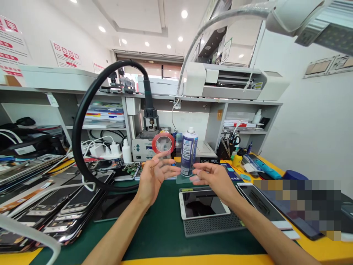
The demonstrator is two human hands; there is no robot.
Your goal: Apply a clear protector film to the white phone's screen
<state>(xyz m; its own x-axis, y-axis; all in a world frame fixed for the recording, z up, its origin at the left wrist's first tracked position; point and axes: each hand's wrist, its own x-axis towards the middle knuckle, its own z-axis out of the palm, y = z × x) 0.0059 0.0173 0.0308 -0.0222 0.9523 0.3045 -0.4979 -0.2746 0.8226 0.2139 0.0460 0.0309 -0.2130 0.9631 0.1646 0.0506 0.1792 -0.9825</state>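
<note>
My left hand (156, 175) is raised over the near middle of the bench, its fingers spread and pointing right, with nothing plainly held. Facing it, my right hand (213, 180) hovers with loosely bent fingers apart; I make out nothing in its grasp. Between and behind the fingertips stands a blue and white spray can (189, 152). A roll of red tape (154, 144) stands on edge behind my left fingers. Beneath my right hand, a white-framed tablet (204, 203) lies screen up on a grey perforated mat (212, 225). A faint clear patch shows near the can's base; its nature is unclear.
Stacked phone parts (74, 206) crowd the left side. A thick black hose (78, 121) arches to a holder above a grey control box (142, 149). Right of the green work mat (162, 235) lie another white tablet (259, 202) and tools. A lamp (300, 18) overhangs.
</note>
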